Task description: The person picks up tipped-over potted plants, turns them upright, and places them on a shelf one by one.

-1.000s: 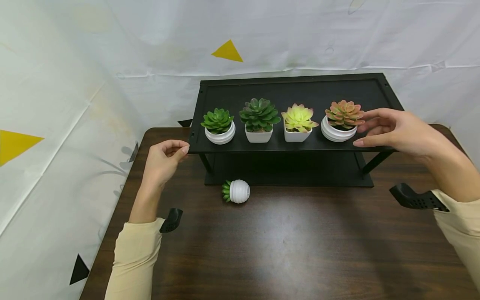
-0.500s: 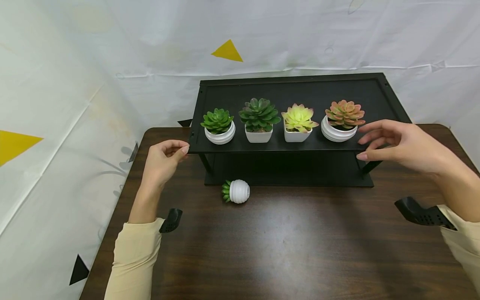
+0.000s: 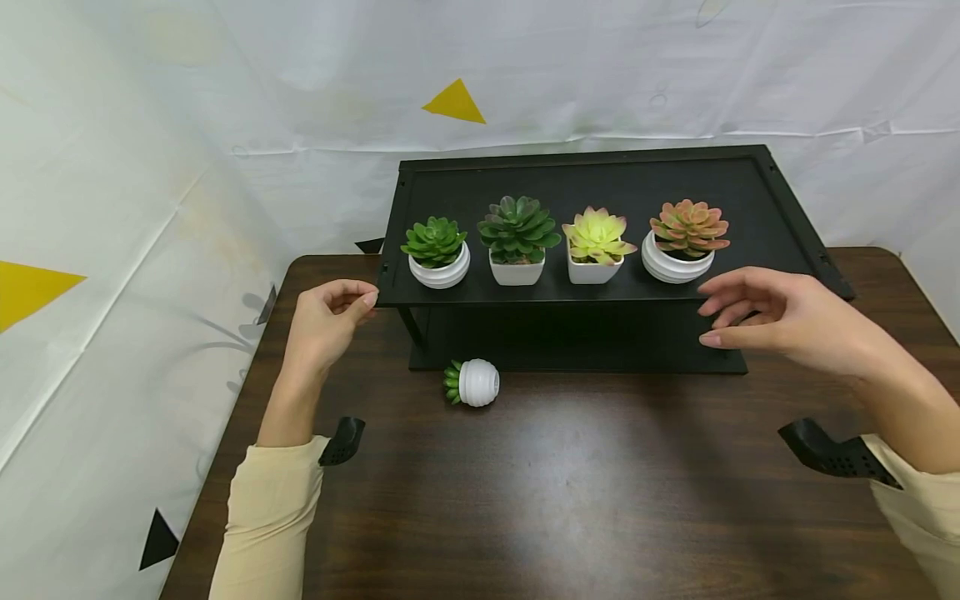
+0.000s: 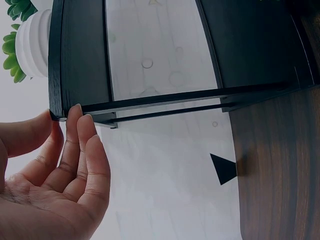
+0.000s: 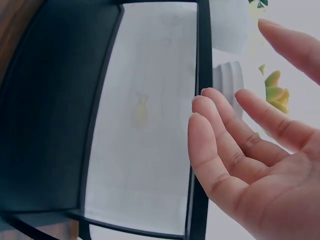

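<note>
My left hand pinches the front left corner of a black two-tier shelf between thumb and fingertips. The right hand hovers at the shelf's front right edge, holding nothing, its fingers loosely bent and thumb apart. Closest to it on the top tier is an orange-pink succulent in a round white pot. In a row left of that stand a yellow-green succulent, a dark green succulent and a small green succulent. Another small potted succulent lies on its side on the table.
The lower tier of the shelf sits on a dark brown wooden table, just behind the tipped pot. White sheeting with yellow and black triangles hangs behind and at the left. Each wrist wears a black camera mount.
The right hand has drawn away from the orange-pink succulent's pot and come down toward the front of the shelf. My left hand and all the plants stay in place.
</note>
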Demonstrator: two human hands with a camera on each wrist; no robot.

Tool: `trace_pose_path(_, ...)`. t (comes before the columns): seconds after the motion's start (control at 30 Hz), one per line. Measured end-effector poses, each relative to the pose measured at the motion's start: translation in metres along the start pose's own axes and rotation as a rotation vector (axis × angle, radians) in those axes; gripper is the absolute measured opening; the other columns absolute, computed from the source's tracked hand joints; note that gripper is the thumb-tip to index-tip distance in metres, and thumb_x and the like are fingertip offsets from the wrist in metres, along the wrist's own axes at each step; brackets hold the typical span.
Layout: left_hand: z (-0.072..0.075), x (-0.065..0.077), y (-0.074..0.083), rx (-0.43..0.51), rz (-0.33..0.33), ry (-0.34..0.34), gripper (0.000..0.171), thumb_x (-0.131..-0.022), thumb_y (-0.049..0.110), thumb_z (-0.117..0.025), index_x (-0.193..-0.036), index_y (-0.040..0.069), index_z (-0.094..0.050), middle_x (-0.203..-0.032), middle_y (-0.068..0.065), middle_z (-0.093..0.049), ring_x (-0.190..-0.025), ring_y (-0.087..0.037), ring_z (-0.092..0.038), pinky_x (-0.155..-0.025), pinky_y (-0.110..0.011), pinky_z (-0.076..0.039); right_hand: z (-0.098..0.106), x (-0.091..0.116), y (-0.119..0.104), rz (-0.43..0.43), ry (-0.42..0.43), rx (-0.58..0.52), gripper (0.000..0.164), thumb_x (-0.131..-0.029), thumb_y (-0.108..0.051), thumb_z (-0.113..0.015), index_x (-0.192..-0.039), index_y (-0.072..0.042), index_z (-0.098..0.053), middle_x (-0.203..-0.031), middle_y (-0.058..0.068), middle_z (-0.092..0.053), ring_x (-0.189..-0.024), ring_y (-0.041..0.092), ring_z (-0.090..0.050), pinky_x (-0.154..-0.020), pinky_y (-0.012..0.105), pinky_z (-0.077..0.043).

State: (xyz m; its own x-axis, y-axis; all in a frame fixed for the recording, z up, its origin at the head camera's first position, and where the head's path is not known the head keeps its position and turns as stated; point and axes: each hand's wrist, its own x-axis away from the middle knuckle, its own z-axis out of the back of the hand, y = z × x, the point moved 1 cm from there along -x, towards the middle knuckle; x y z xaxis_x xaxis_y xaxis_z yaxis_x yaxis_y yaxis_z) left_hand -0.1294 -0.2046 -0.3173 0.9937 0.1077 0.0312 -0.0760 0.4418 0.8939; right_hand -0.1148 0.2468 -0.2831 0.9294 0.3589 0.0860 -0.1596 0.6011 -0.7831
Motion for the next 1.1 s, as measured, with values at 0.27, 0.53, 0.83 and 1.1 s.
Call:
trace_pose_path(0.27, -0.001, 0.000, 0.000, 0.000, 0.008, 0.003, 0.024, -0.093, 0.015, -0.059, -0.105, -0.005, -0.063, -0.094, -0.014, -0.061, -0.074, -0.006, -0.059, -0.073, -0.020, -0.048, -0.019, 0.001, 0.001, 0.093, -0.038, -0.044, 0.045, -0.079, 0.003, -0.071, -0.119, -0.002, -0.052, -0.101, -0.006, -0.060, -0.084, 0.007, -0.059, -0.065, 0.018, -0.048)
trace_pose_path(0.53, 0.000, 0.000, 0.000, -0.002, 0.004, -0.001, 0.025, -0.093, 0.015, -0.059, -0.106, -0.006, -0.063, -0.096, -0.017, -0.061, -0.073, -0.006, -0.059, -0.072, -0.018, -0.047, -0.044, -0.003, -0.006, 0.097, -0.075, -0.046, 0.045, -0.079, -0.007, -0.074, -0.120, -0.002, -0.055, -0.104, 0.006, -0.058, -0.087, 0.010, -0.058, -0.069, 0.021, -0.050)
trace_pose_path(0.83, -0.001, -0.001, -0.001, -0.010, 0.015, 0.002, 0.024, -0.093, 0.015, -0.059, -0.106, -0.005, -0.063, -0.094, -0.013, -0.061, -0.075, -0.007, -0.059, -0.072, -0.020, -0.047, -0.069, -0.012, -0.011, 0.086, -0.130, -0.027, 0.046, -0.080, -0.015, -0.074, -0.120, -0.002, -0.055, -0.108, 0.008, -0.059, -0.090, 0.019, -0.057, -0.075, 0.025, -0.050)
trace_pose_path(1.1, 0.000, -0.001, 0.000, -0.008, 0.011, 0.004, 0.024, -0.093, 0.015, -0.058, -0.105, -0.005, -0.063, -0.092, -0.012, -0.061, -0.074, -0.007, -0.059, -0.074, -0.021, -0.048, -0.092, -0.019, -0.016, 0.109, -0.160, -0.066, 0.045, -0.079, -0.015, -0.076, -0.118, -0.001, -0.056, -0.107, 0.009, -0.059, -0.091, 0.025, -0.057, -0.076, 0.028, -0.051)
